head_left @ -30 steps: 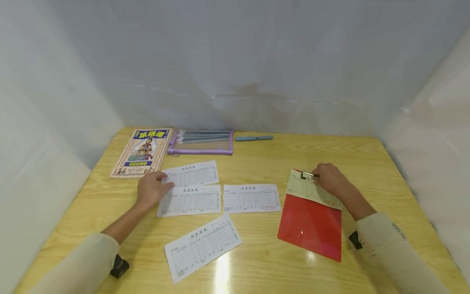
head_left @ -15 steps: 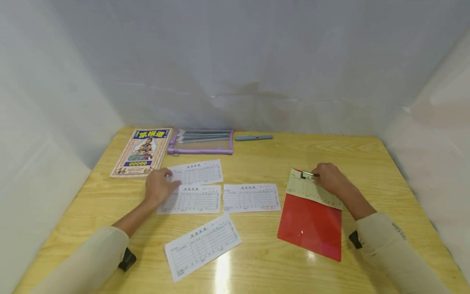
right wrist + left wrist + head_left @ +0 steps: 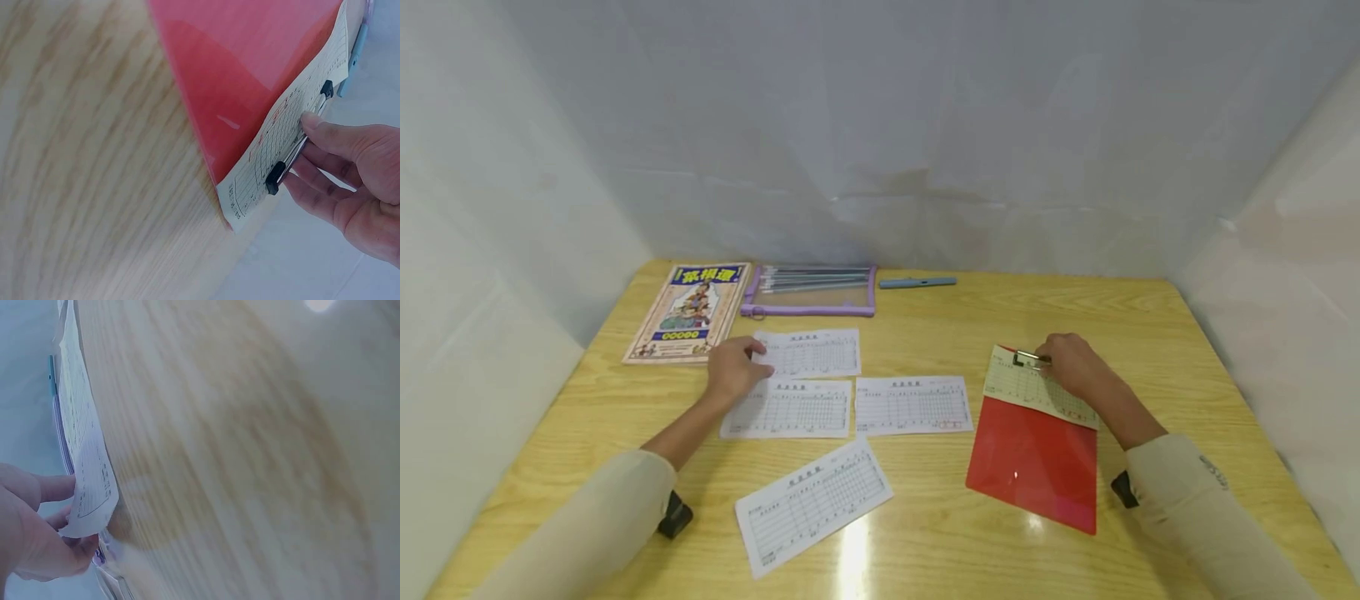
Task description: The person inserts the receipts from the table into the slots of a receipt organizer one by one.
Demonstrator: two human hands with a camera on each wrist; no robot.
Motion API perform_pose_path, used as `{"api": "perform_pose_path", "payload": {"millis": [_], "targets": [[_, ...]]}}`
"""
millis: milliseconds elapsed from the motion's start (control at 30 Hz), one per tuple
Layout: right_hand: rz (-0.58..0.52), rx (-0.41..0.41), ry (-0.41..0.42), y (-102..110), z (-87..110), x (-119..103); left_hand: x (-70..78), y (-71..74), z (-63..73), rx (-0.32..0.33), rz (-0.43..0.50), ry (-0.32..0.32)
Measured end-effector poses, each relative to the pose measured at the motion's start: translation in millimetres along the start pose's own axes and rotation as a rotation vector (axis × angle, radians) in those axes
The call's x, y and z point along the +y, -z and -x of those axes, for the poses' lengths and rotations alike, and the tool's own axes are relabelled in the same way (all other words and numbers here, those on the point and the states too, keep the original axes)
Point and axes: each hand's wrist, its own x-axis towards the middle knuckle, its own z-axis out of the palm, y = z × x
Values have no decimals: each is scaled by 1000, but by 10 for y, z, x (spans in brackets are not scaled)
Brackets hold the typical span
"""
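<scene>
My left hand (image 3: 735, 368) pinches the left end of a white printed form (image 3: 812, 353) between thumb and fingers. The left wrist view shows that end of the form (image 3: 90, 487) bent up from the table. Just below it lies a second white form (image 3: 797, 412), partly behind my hand. On the right, my right hand (image 3: 1070, 364) holds the metal clip (image 3: 1028, 359) of a red clipboard (image 3: 1033, 462). Thumb and fingers grip the clip (image 3: 297, 147) in the right wrist view. Under the clip is a yellowish printed form (image 3: 1018, 383), partly hidden by the hand.
Another white form (image 3: 913, 406) lies mid-table, and a tilted one (image 3: 814, 507) lies nearer the front. Along the back are a comic-covered booklet (image 3: 688, 312), a purple-edged zip pouch (image 3: 808, 309) with pens, and a blue pen (image 3: 917, 282). White sheeting (image 3: 880, 167) encloses the table (image 3: 925, 533).
My left hand has slid the upper white form to the right and turned it straighter. The right hand and the clipboard have stayed in place.
</scene>
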Motion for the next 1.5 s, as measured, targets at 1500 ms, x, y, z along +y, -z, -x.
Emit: {"api": "perform_pose_path", "payload": {"millis": [1500], "targets": [[22, 5, -4, 27, 20, -48, 913, 340, -130, -54, 369, -12]]}}
